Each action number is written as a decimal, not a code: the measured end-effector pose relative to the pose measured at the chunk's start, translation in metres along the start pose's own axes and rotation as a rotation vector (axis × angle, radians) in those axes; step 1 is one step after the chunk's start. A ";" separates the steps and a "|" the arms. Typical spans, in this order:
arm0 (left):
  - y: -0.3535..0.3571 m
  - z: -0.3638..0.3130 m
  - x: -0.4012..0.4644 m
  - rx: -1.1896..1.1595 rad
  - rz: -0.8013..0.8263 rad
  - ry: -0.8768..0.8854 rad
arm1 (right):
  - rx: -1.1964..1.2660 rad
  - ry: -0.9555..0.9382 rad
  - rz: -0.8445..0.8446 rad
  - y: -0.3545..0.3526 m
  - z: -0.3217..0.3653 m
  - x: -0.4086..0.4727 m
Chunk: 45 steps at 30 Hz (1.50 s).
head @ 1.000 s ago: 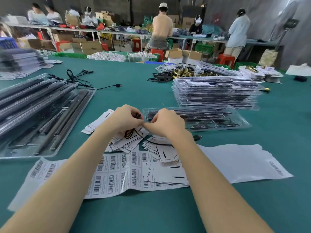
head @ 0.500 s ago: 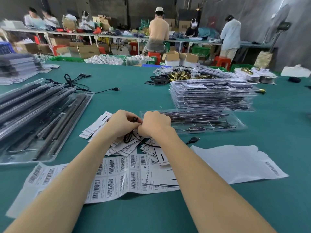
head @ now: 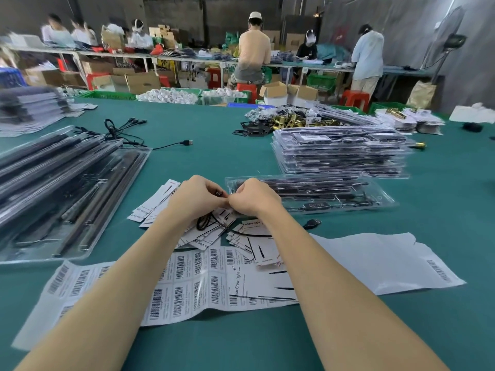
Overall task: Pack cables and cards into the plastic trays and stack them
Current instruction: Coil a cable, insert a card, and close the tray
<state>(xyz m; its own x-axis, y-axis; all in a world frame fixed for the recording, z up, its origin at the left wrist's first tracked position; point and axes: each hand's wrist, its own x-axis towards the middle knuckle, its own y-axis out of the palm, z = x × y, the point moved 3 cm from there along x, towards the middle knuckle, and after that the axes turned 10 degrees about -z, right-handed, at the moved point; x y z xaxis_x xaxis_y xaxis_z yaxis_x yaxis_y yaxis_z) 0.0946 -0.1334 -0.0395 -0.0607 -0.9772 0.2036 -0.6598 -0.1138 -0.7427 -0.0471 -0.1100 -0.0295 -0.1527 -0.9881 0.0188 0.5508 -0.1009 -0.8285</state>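
While both hands meet over the scattered cards [head: 171, 210], the left hand [head: 199, 199] and right hand [head: 253, 198] are each curled tight, pinching the black cable [head: 214, 223] btwn thumb and fingertips, knuckles nearly touching. Cable's loose part droops in a small loop under the hands, runs across the cards, and its plug [head: 312, 224] lies on the green table [head: 428, 215] just beside the right forearm. Open clear plastic tray [head: 375, 203] sits right behind the right hand, already holding dark bars and a controller; stack of filled trays [head: 340, 153] waits beyond it. Looks like they're coiling or tying the cable before it goes in. Risk from here: that trailing length could snag a card and drag it off the pile, or the loop springs open if either pinch slackens, w/ the plug end whipping loose.
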 end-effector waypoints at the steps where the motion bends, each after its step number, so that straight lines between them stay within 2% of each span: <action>1: 0.000 0.000 0.001 0.001 0.010 0.003 | 0.009 0.004 0.003 0.000 0.000 0.000; 7: -0.003 -0.001 0.003 -0.005 0.110 0.001 | 0.058 0.046 0.062 -0.004 0.003 0.002; 16: -0.001 0.000 0.006 0.031 0.147 0.011 | 0.076 0.057 0.156 -0.010 0.005 0.008; 23: 0.003 0.000 0.006 0.095 0.067 0.043 | -0.045 -0.233 0.099 -0.037 0.002 -0.003; 26: -0.001 -0.003 0.006 0.102 0.121 0.040 | -0.059 -0.349 0.115 -0.039 -0.007 -0.017; 28: -0.007 -0.007 0.004 0.130 0.215 0.020 | -0.076 -0.416 0.031 -0.032 -0.015 -0.021; 32: -0.017 -0.016 0.001 0.132 0.336 -0.070 | 0.095 -0.415 -0.182 -0.021 -0.031 -0.025; 36: -0.027 -0.029 0.000 0.035 0.360 -0.056 | 0.102 -0.433 -0.266 -0.012 -0.039 -0.026; 38: -0.032 -0.030 -0.003 -0.037 0.390 -0.086 | 0.146 -0.410 -0.245 -0.015 -0.041 -0.025; 40: -0.034 -0.030 -0.008 -0.142 0.482 -0.141 | 0.109 -0.417 -0.220 -0.016 -0.041 -0.024; 43: -0.033 -0.033 -0.017 -0.191 0.619 -0.142 | 0.005 -0.471 -0.351 -0.019 -0.035 -0.026; 45: -0.032 -0.037 -0.018 -0.251 0.641 -0.117 | 0.036 -0.448 -0.355 -0.018 -0.032 -0.024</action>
<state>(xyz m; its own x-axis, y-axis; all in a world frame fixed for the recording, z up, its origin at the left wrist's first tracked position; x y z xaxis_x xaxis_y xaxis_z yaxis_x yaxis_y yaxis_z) 0.0891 -0.1055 0.0036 -0.4244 -0.8520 -0.3066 -0.6747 0.5234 -0.5204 -0.0797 -0.0804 -0.0328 0.0248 -0.8449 0.5343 0.5580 -0.4318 -0.7086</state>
